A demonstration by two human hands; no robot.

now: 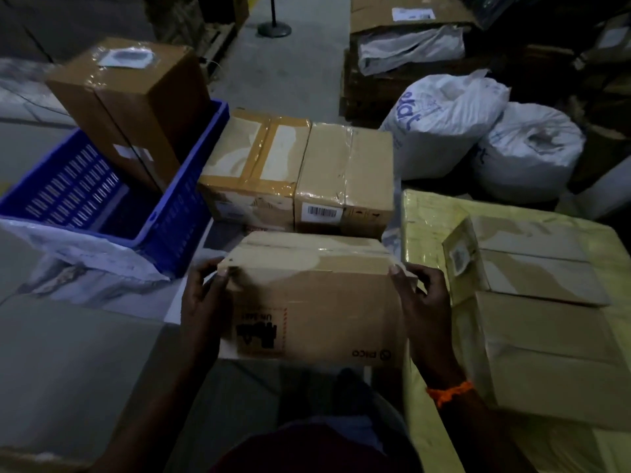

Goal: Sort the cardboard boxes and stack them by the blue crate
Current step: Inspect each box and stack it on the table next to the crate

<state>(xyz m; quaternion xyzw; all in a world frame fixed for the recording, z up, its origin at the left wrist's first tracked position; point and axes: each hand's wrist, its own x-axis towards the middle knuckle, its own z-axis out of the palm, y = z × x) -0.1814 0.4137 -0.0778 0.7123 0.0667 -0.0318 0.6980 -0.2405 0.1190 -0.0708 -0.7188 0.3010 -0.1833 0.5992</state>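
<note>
- The left hand (201,295) and the right hand (423,295) each gripped an end of a printed cardboard box (314,302), fingers curled over its upper corners. The box was held in front of the person's body.
- Two boxes already sat side by side on the floor just beside the blue crate (184,213): a taped box (252,165) touching the crate's wall and a barcode box (345,172) next to it. That part looked done.
- A tall box (133,107) stood tilted inside the crate (in it, not beside it).
- The held box was near the pair, just short of them; it probably belonged there.
- To the right, a small box (532,264) and a larger box (546,353) lay on a yellow-wrapped package (426,213), apparently unsorted, so the task seemed roughly half finished.
</note>
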